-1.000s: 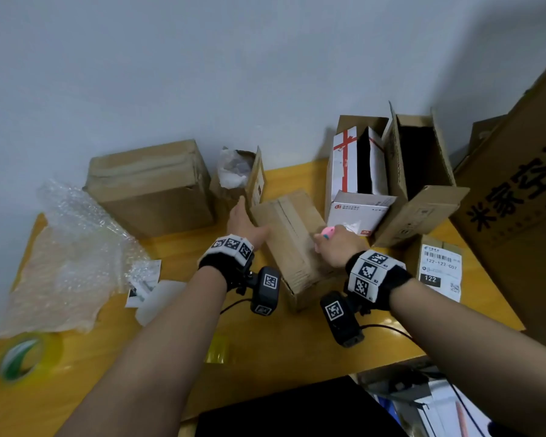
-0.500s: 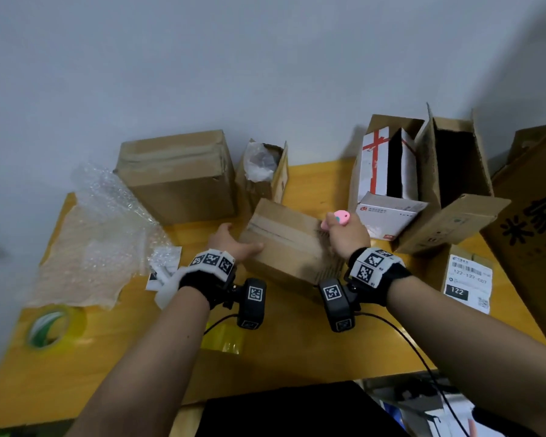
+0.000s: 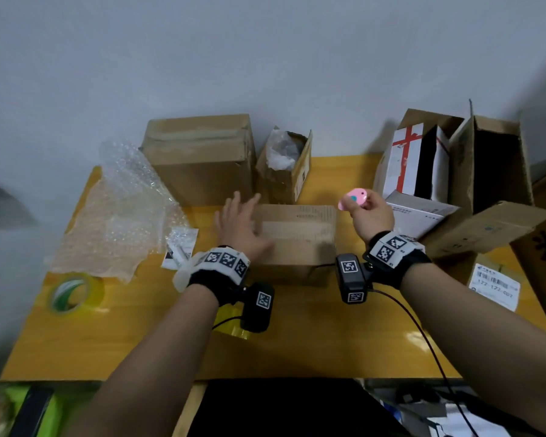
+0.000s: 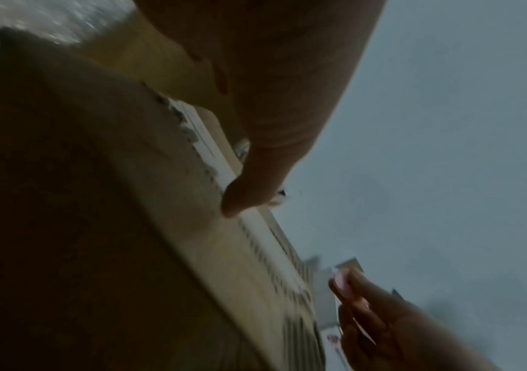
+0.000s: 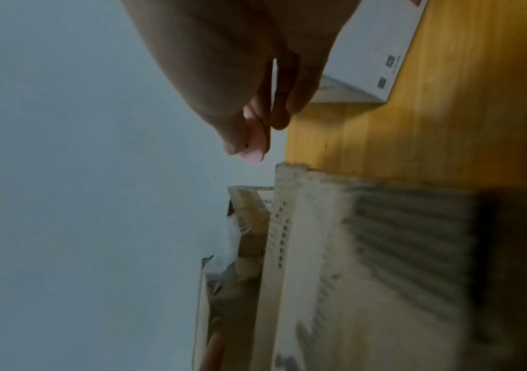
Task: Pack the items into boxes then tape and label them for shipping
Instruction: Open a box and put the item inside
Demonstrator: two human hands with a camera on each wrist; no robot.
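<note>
Left hand [image 3: 240,227], fingers spread, rests on the taped box [image 3: 297,238]. Right hand [image 3: 371,212], beside it, pinches a pink cutter [image 3: 353,198].

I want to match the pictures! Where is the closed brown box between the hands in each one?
Head: the closed box lies mid-table, under the left hand.
Left wrist: it fills the lower left, blurred.
Right wrist: lower right, blurred.
Shared landmark: the printed lines along the box's top.
</note>
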